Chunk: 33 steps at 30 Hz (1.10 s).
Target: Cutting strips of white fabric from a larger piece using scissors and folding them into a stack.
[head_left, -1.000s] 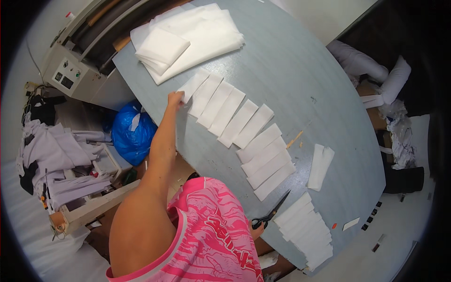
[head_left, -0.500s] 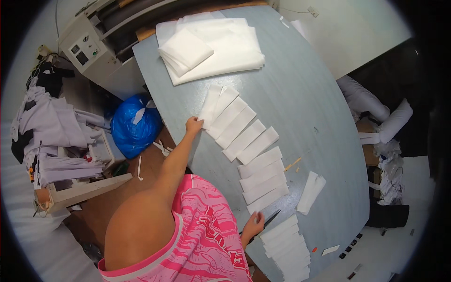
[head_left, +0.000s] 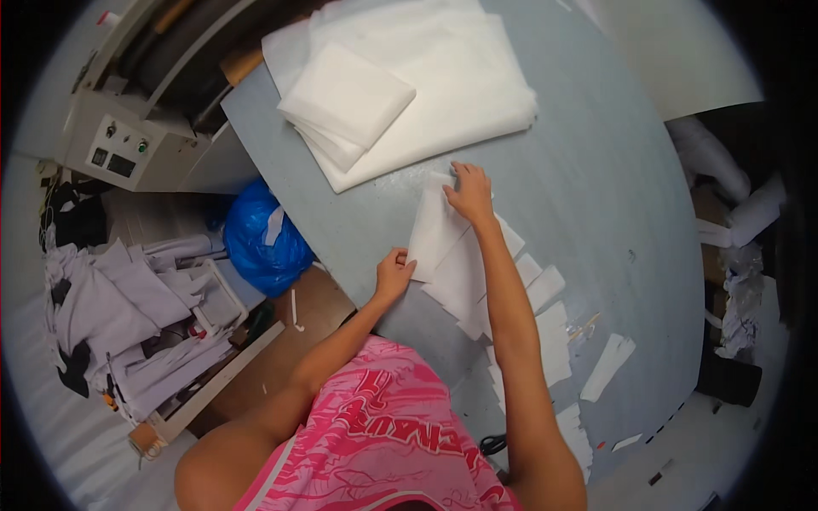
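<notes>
Head view: grey tabletop [head_left: 596, 170], curved edge toward the person. Left hand [head_left: 394, 274] at the near edge, fingers pinching the lower left corner of the top white fabric strip [head_left: 436, 232]; grip narrow, holding that corner. Right hand [head_left: 469, 192] lies flat on the strip's upper end, fingers spread, pressing it down, not closed around anything. Strip is a long rectangle, long axis running from the near-left corner up toward the far right, upper end pointing at the fabric stack. It lies on top of a row of similar white strips [head_left: 528, 307] overlapping like shingles, row trailing down-right along the tabletop toward the person's right side. One loose strip [head_left: 608, 368] lies apart further right. A small wooden stick [head_left: 582, 326] is beside the row.

Far end of the tabletop: large stack of white fabric sheets [head_left: 443, 102] with a smaller folded white pad [head_left: 345, 95] on top. Black scissors [head_left: 492, 444] near the right elbow, partly hidden.

Room: machine with control panel [head_left: 115, 149] at left, blue plastic bag [head_left: 260, 243] on the floor beneath, pile of grey garments [head_left: 119, 315] over a rack at left.
</notes>
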### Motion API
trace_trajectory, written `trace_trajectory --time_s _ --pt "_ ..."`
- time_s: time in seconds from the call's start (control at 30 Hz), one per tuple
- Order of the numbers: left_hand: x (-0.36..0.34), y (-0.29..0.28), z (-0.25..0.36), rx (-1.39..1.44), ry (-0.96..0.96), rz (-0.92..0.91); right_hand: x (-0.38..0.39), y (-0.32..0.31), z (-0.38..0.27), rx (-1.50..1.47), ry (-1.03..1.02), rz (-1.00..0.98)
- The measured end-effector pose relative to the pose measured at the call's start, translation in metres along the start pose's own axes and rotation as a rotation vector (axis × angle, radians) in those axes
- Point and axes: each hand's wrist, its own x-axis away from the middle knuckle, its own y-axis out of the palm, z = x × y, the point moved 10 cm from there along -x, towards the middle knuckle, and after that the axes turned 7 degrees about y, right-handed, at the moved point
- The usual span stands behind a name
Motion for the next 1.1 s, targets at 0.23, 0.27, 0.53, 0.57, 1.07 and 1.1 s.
trace_trajectory --time_s 0.23,0.27,0.53,0.57,1.07,1.1 --pt "-0.015 -0.032 -0.004 0.03 -0.098 -0.017 -0.028 0.038 -0.032 0.015 0.009 -0.302" --pt "-0.019 -0.033 0.005 0.022 -0.062 -0.065 -0.026 0.026 -0.022 -0.117 0.127 -0.319" --pt "-0.044 0.001 0.029 -0.01 -0.003 -0.249 -0.024 -0.019 0.072 -0.265 0.419 -0.309" --pt "-0.046 0.002 0.03 -0.06 0.026 -0.235 -0.025 -0.015 0.078 -0.263 0.428 -0.307" --pt "-0.039 0.016 0.066 -0.564 0.264 -0.145 -0.017 -0.004 0.089 -0.246 0.454 -0.276" --pt "-0.033 0.014 0.074 -0.565 0.318 -0.12 -0.014 -0.017 0.077 -0.323 0.456 -0.282"
